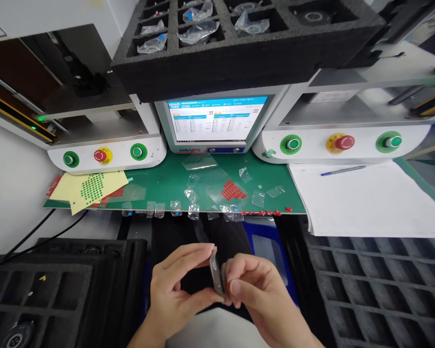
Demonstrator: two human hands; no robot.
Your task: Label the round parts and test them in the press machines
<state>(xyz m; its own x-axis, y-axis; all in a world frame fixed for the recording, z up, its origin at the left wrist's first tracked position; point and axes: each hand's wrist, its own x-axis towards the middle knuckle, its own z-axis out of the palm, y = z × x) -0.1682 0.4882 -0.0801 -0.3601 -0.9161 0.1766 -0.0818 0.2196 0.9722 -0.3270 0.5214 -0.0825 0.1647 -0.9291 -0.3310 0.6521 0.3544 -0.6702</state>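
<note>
Fingers (188,253) of the left hand (174,290) curl round a small flat grey part (215,273), thumb below and fingertips above, pinching its left face so that it stands on edge between both hands. The right hand (261,290) meets it from the other side, its thumb and forefinger closed on the part's right face and lower edge, an orange-red spot showing just at the right fingertip. So the part sits clamped between the two sets of fingers, upright, its thin edge turned toward the camera.

Beyond the fingers, well apart, runs the green worktop (166,179), strewn with small clear plastic bags (193,195) and a patch of red stickers (233,190). To the left of the fingers and farther off lies a yellow sheet (90,186) of green dots. Straight ahead past the worktop stands a monitor (213,121), flanked by two white machines (108,152) with green and red buttons. Right of the fingers lies white paper (366,198) with a blue pen (342,170) on it. Black foam trays (58,290) sit low on either side of the hands, and another foam tray (239,43) of bagged parts rests above the monitor.
</note>
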